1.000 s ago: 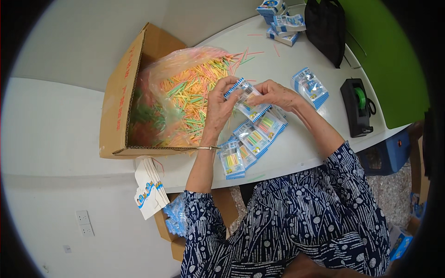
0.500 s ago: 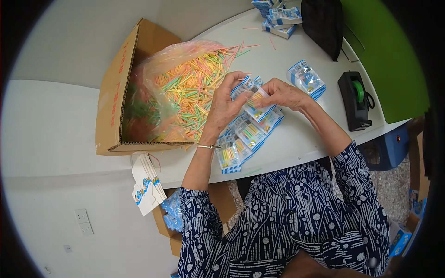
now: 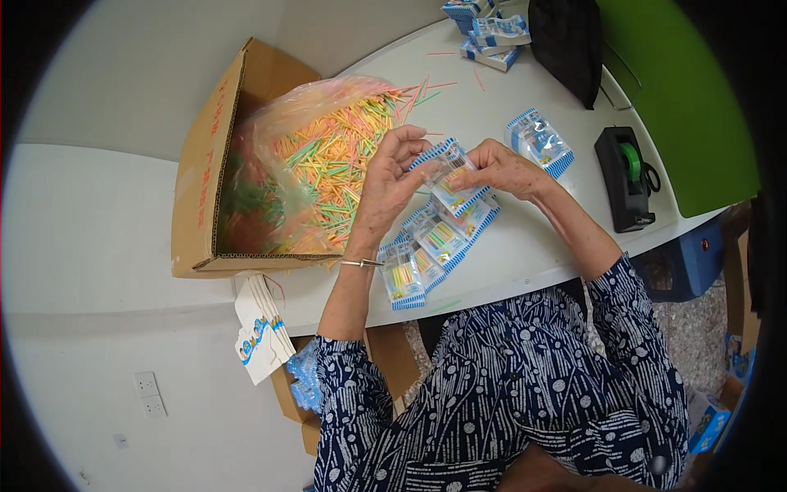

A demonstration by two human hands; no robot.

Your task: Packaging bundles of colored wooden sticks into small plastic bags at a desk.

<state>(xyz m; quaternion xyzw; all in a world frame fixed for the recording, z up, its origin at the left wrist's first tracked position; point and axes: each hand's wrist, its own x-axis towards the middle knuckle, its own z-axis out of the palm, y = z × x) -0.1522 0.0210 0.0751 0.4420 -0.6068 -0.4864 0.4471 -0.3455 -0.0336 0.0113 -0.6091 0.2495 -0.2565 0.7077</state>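
Observation:
A clear plastic packet [image 3: 449, 168] with blue-and-white striped edges is held between my two hands, above the table. My left hand [image 3: 389, 182] pinches its left side, the thumb in front and the other fingers loosely curled. On its right side my right hand [image 3: 502, 170] is closed, thumb and fingers pressed together. Thin coloured sticks show inside the packet. Below the hands, several packets [image 3: 441, 239] holding pink, yellow and green sticks lie overlapping in a row. Left of my left hand, a heap of loose sticks [image 3: 344, 156] spills out of a plastic bag.
A cardboard box [image 3: 197, 176] lies on its side around the bag. At the right are more clear packets [image 3: 539, 141] and a black tape dispenser [image 3: 625, 180]. Small blue-and-white boxes [image 3: 492, 33] and a black bag [image 3: 566, 49] stand at the back. Folded white cartons [image 3: 264, 328] overhang the left edge.
The fingers of my left hand have spread a little and shifted slightly left and down. The held packet has tilted and shows more of its front. My right hand has barely moved.

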